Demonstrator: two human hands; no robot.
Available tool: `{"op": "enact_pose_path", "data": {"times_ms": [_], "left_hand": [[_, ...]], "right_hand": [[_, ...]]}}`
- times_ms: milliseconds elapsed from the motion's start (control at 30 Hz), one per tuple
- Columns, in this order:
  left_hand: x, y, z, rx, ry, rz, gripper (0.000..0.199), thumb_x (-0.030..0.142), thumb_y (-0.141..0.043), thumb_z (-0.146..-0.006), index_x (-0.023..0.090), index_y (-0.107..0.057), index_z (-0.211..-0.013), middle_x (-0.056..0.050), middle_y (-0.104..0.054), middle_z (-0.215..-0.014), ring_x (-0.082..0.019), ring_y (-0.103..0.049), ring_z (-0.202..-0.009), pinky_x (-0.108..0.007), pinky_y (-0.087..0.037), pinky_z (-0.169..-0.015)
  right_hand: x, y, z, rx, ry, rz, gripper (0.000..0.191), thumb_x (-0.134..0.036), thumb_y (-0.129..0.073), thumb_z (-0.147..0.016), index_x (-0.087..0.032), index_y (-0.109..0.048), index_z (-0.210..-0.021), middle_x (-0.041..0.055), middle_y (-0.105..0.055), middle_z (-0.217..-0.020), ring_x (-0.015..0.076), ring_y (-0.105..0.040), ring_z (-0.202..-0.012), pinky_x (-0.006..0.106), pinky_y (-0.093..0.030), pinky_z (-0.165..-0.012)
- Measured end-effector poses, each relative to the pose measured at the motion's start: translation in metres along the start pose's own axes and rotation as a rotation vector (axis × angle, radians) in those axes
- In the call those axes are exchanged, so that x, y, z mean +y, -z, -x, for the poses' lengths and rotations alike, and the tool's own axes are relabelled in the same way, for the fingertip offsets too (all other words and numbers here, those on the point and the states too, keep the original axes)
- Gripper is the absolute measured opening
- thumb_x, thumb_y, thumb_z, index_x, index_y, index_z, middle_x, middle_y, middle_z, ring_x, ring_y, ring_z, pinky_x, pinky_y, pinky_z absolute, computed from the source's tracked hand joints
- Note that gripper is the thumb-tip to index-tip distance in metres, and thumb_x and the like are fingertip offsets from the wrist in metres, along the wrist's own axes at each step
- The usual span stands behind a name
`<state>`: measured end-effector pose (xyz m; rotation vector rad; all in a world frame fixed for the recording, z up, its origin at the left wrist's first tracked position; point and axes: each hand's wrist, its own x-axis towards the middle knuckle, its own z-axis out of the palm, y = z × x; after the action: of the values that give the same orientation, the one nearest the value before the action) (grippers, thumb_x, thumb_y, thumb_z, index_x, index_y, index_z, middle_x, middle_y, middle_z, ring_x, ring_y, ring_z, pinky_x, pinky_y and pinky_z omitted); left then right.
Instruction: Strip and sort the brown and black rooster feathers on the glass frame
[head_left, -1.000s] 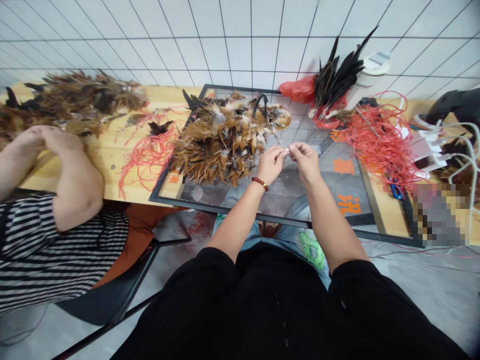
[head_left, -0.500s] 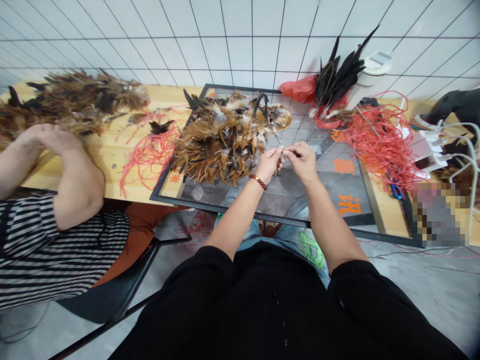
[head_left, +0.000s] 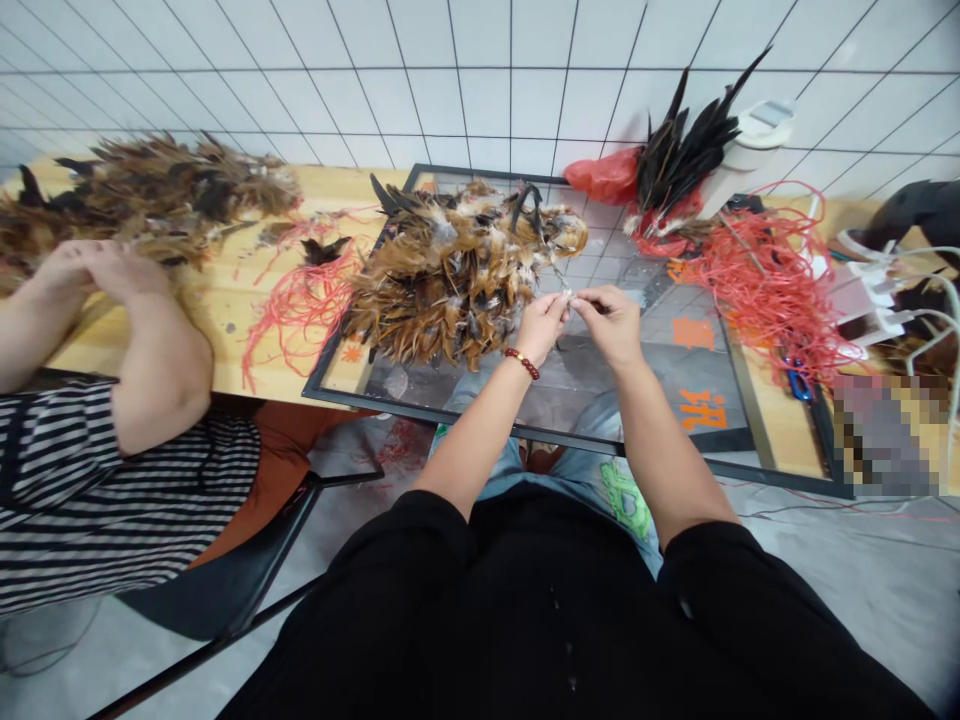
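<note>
My left hand (head_left: 543,328), with a dark red bead bracelet (head_left: 522,363) at the wrist, is closed in a pinch over the glass-topped panel. Between its fingertips shows a small pale tip, seemingly the end of a feather (head_left: 568,294). My right hand (head_left: 611,322) pinches close against it, thumb and forefinger together; whatever it grips is too small to name. Just left of both hands lies a big heap of brown feathers (head_left: 450,270), with a few dark curled ones on top.
The panel has a black frame (head_left: 450,416). Red plastic strands (head_left: 765,280) pile up at right, near black feathers (head_left: 679,150), a white canister (head_left: 757,140), blue-handled scissors (head_left: 799,380) and cables. At left, more strands (head_left: 300,310), another feather heap (head_left: 187,190) and a co-worker's arms (head_left: 161,340).
Both hands stay together at nearly the same spot, the right one turned slightly with its fingers shifted. The whole view has swung a little. The co-worker's hands moved slightly.
</note>
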<state>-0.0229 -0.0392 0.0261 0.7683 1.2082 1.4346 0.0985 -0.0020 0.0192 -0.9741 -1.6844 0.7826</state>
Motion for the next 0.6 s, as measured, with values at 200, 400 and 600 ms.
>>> {"op": "enact_pose_path", "data": {"times_ms": [200,400,600], "left_hand": [[-0.003,0.003,0.0,-0.117,-0.015,-0.137,0.031,0.028,-0.061,-0.091,0.014,-0.057,-0.064,0.004,-0.049,-0.056,-0.003,-0.038,-0.047,-0.017,-0.027,-0.048],[0.007,0.0,0.007,-0.16,0.124,0.012,0.027,0.024,-0.056,-0.094,0.014,-0.056,-0.069,0.005,-0.044,-0.056,-0.002,-0.037,-0.045,-0.016,-0.026,-0.045],[0.006,-0.003,0.008,-0.134,0.153,0.088,0.029,0.026,-0.056,-0.095,0.014,-0.052,-0.069,0.006,-0.039,-0.056,-0.002,-0.032,-0.043,-0.015,-0.022,-0.043]], "right_hand": [[-0.001,0.005,-0.001,-0.015,0.023,0.131,0.025,-0.044,-0.064,-0.085,-0.023,-0.077,-0.088,0.0052,-0.07,-0.086,0.019,-0.062,-0.079,0.036,-0.052,-0.077],[-0.003,0.009,-0.002,-0.16,0.081,0.082,0.031,-0.047,-0.057,-0.091,-0.026,-0.077,-0.1,0.0064,-0.072,-0.097,0.0209,-0.064,-0.096,0.041,-0.05,-0.094],[0.014,0.005,-0.009,-0.141,0.01,0.095,0.032,-0.048,-0.058,-0.089,-0.024,-0.077,-0.096,0.0072,-0.073,-0.098,0.0214,-0.065,-0.093,0.041,-0.052,-0.091]]}}
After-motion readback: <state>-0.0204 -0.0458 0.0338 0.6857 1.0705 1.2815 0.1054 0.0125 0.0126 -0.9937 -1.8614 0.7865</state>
